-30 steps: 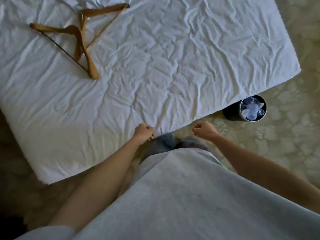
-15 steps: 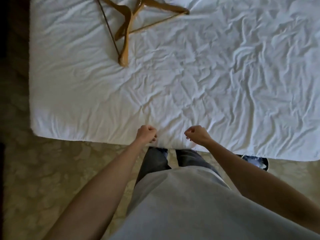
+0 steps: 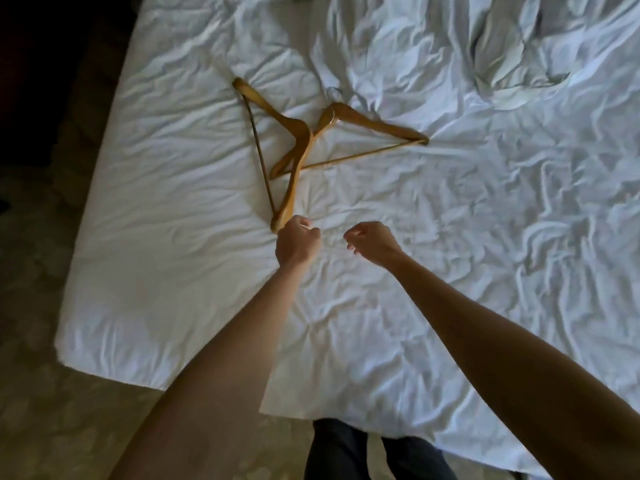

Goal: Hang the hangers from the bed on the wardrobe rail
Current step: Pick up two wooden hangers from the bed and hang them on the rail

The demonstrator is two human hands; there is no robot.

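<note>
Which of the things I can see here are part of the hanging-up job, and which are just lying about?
Part of the job: two wooden hangers, left hanger and right hanger, overlapping on the bed.

Just there: crumpled bedding, patterned carpet.

A bedroom: a bed (image 3: 450, 237) with a rumpled white sheet fills the frame, patterned carpet (image 3: 52, 410) at lower left.

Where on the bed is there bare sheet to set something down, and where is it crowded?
Free: the wide wrinkled sheet right of the right hand, and the strip between the bed's left edge and the left hanger. Crowded: the upper middle, where the left hanger crosses the right hanger, with the left hand beside its near tip.
</note>
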